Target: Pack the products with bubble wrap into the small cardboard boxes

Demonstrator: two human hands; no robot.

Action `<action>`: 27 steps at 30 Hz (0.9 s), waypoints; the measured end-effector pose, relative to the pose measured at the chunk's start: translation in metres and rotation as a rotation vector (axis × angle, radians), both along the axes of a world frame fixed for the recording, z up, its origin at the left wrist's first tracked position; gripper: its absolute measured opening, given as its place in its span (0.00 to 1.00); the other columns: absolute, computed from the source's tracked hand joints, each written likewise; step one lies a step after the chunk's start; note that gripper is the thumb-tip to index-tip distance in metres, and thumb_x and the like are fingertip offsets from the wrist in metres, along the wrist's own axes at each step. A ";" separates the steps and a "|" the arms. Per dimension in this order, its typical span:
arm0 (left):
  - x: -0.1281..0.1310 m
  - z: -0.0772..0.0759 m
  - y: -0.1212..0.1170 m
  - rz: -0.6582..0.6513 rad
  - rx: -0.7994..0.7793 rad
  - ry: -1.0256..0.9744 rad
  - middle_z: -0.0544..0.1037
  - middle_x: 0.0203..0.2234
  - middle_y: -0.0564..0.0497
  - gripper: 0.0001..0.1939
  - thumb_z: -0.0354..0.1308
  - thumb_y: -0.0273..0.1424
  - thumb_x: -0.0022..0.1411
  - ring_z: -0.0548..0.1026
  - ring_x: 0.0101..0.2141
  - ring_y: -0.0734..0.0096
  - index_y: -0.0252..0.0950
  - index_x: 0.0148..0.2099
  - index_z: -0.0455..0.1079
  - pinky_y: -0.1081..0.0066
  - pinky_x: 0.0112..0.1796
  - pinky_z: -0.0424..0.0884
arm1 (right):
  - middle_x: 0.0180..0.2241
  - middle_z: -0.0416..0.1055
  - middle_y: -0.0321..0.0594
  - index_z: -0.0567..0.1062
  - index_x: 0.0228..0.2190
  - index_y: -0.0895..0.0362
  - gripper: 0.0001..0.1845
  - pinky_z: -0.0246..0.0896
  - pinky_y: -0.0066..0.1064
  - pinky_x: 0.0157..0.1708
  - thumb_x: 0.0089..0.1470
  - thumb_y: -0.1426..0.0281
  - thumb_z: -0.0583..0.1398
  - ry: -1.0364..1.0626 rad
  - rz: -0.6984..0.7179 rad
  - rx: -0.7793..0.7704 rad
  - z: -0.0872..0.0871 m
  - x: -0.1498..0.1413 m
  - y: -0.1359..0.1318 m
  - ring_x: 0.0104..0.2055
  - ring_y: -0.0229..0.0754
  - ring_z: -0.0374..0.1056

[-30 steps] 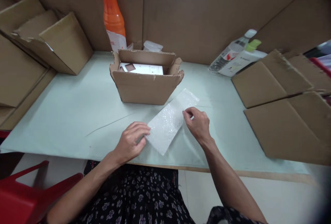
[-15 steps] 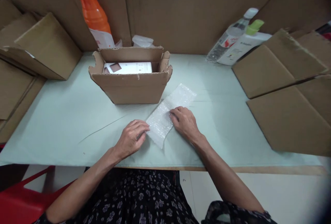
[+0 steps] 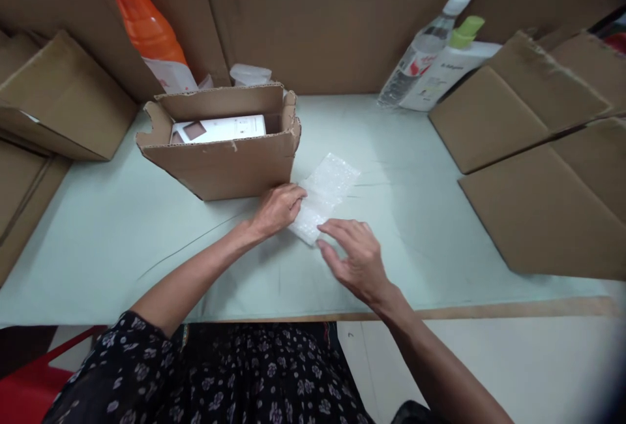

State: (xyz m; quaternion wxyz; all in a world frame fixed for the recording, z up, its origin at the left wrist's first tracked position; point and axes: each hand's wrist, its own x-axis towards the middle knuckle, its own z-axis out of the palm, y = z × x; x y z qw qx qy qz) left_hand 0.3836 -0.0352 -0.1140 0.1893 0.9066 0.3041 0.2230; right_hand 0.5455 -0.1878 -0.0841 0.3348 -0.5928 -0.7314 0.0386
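Observation:
A strip of clear bubble wrap lies slantwise on the pale green tabletop, its near end appearing folded over. My left hand has its fingers closed on the left edge of the strip, just below the box corner. My right hand is at the near right end, thumb and fingers apart, the fingertips at or almost at the wrap's edge. Behind my left hand stands an open cardboard box with a white printed carton inside it.
An orange bottle and a clear plastic piece stand behind the box. At the back right a clear bottle and a white bottle with a green cap lean on the partition. Cardboard boxes sit left and right.
My left hand has moved away from me along the wrap. My right hand has come nearer and opened. The wrap's near end looks folded back, making the strip shorter. The view has shifted slightly.

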 end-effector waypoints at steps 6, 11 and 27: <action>-0.012 -0.005 -0.016 -0.001 0.103 -0.078 0.77 0.54 0.38 0.21 0.54 0.26 0.68 0.75 0.54 0.55 0.32 0.61 0.67 0.56 0.55 0.73 | 0.57 0.71 0.57 0.71 0.55 0.63 0.26 0.60 0.46 0.47 0.59 0.63 0.63 -0.357 0.044 -0.201 -0.029 -0.017 0.018 0.54 0.59 0.66; -0.055 -0.003 -0.032 -0.118 0.190 -0.118 0.76 0.55 0.39 0.29 0.54 0.21 0.63 0.73 0.57 0.55 0.35 0.66 0.60 0.54 0.56 0.72 | 0.52 0.75 0.53 0.73 0.53 0.63 0.19 0.57 0.43 0.44 0.60 0.75 0.58 -0.439 0.038 -0.120 -0.039 -0.016 0.027 0.48 0.54 0.67; -0.048 -0.004 -0.033 -0.120 -0.221 -0.081 0.80 0.49 0.42 0.27 0.54 0.24 0.59 0.76 0.46 0.59 0.33 0.61 0.69 0.57 0.50 0.73 | 0.39 0.82 0.38 0.80 0.48 0.56 0.20 0.68 0.33 0.33 0.55 0.69 0.58 0.276 0.093 -0.594 -0.013 0.010 0.040 0.33 0.44 0.75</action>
